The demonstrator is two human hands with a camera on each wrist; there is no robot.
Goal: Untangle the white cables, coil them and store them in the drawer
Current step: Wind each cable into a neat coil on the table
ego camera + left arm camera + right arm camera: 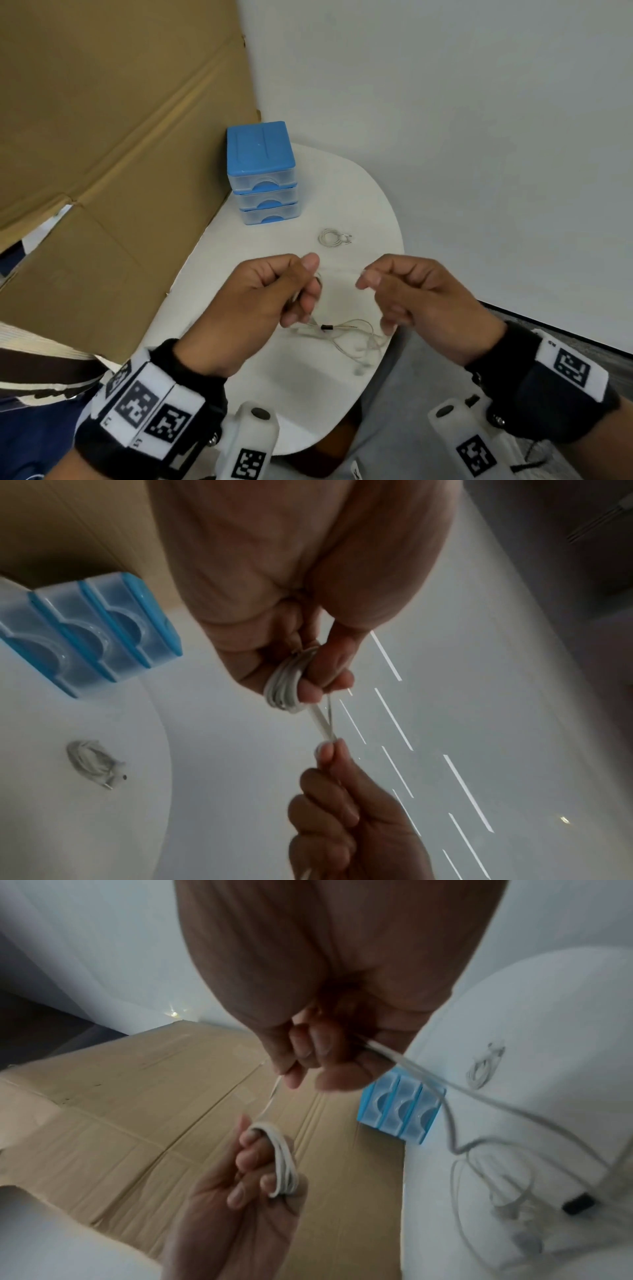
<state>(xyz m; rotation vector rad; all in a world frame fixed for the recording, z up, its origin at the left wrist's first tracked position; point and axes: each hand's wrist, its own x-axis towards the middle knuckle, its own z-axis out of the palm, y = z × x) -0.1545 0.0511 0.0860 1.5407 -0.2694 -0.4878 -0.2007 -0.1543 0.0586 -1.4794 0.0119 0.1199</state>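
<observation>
My left hand holds several white cable loops wound round its fingers, seen as a coil in the right wrist view. My right hand pinches the same cable's free strand between thumb and forefinger, a short span from the left hand. The rest of that cable trails in loose tangles on the white table under both hands, with a small black piece on it. A finished coiled white cable lies further back. The blue three-drawer box stands at the table's far left, all drawers closed.
A large flattened cardboard sheet leans along the table's left side behind the drawer box. A white wall rises behind and to the right. The table's right edge drops to grey floor.
</observation>
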